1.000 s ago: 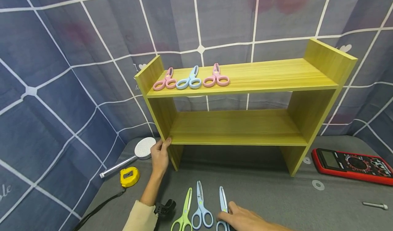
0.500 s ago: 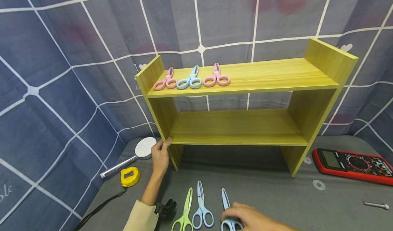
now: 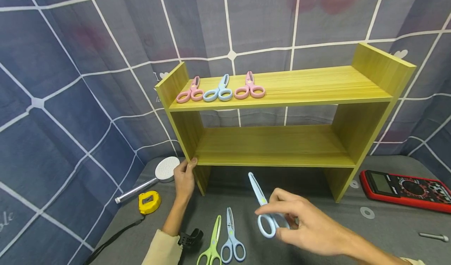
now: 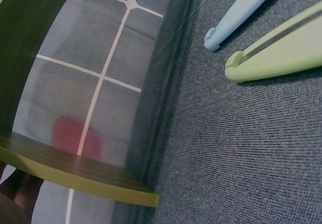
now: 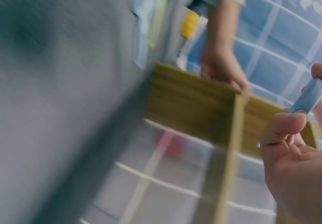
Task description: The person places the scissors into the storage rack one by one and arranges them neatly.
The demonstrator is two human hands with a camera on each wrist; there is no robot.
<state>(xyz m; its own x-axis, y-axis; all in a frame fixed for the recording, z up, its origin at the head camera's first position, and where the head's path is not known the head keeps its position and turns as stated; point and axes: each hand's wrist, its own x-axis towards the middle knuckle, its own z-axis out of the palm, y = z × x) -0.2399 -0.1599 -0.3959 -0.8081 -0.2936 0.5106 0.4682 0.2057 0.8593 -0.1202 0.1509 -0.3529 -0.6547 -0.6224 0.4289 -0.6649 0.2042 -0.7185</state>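
Note:
My right hand (image 3: 306, 222) pinches a pair of light blue scissors (image 3: 268, 225) by the handles, raised over the grey surface with the blades pointing away toward the shelf. In the right wrist view only a blue bit of these scissors (image 5: 307, 97) shows between thumb and finger. My left hand (image 3: 184, 179) grips the left side panel of the yellow-green wooden shelf (image 3: 275, 143) at the height of its lower board. Green scissors (image 3: 213, 241) and another light blue pair (image 3: 230, 237) lie side by side in front. On the top board rest pink scissors (image 3: 192, 91), blue scissors (image 3: 219, 89) and pink scissors (image 3: 249, 88).
Left of the shelf lie a shower head (image 3: 166, 168) and a yellow tape measure (image 3: 149, 202) with a black strap. A red multimeter (image 3: 405, 188), flat washers (image 3: 367, 212) and a bolt (image 3: 433, 237) are at the right. A checked curtain (image 3: 260, 26) hangs behind.
My right hand has taken hold of the right-hand blue scissors and lifted them up and forward from the surface. The left hand keeps its place on the shelf.

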